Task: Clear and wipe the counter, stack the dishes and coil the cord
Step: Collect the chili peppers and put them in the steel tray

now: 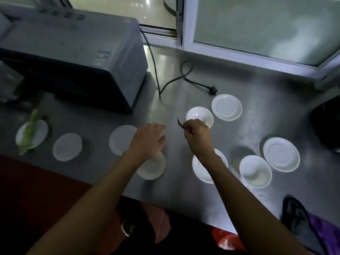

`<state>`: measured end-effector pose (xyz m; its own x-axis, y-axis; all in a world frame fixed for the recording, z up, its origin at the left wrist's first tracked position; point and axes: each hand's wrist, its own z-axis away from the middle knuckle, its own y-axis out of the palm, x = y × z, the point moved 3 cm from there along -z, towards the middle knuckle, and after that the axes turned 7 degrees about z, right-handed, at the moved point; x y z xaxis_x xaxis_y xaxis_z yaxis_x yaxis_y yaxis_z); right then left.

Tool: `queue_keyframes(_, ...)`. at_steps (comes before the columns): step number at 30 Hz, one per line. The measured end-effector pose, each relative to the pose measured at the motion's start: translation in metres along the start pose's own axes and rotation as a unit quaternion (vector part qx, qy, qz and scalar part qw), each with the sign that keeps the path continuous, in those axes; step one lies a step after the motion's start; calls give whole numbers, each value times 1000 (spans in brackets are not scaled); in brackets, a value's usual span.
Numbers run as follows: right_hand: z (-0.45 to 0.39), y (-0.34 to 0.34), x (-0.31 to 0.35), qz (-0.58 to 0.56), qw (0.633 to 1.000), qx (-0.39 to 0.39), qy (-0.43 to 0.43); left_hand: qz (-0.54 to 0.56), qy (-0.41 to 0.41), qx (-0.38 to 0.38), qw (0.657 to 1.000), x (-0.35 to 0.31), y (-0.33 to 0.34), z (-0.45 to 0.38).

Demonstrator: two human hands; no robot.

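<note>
Counter (248, 115), steel, carries the microwave (73, 57) far left, its uncoiled cord (184, 74) trailing right, and white dishes (226, 107) scattered unstacked. Left hand (147, 138) hovers relaxed, empty, over a plate. Right hand (197, 135) pinches a dried chili (181, 124). Risk: the light pinch may drop the chili among the dishes.

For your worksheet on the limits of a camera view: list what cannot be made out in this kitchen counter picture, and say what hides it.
Head view:
- Bowl under the left hand: the forearm covers part of it.
- Plate: the right arm crosses it.
- Thin dark red thing pinched by the right hand: too small to name.
- Cord: its start is hidden behind the microwave.
- Dark pot: cut off by the right edge.
</note>
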<state>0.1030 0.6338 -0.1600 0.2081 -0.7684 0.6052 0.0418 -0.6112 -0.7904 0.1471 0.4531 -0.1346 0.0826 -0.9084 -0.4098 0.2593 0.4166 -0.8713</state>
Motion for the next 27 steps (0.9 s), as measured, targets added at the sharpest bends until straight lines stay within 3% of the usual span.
queue_keyframes(18, 83, 178, 337, 2, 974, 93, -206, 24, -160, -142, 976, 311, -103, 240)
queue_keyframes(27, 97, 241, 447, -22, 947, 145, -284, 53, -242, -212, 945, 395, -134, 321)
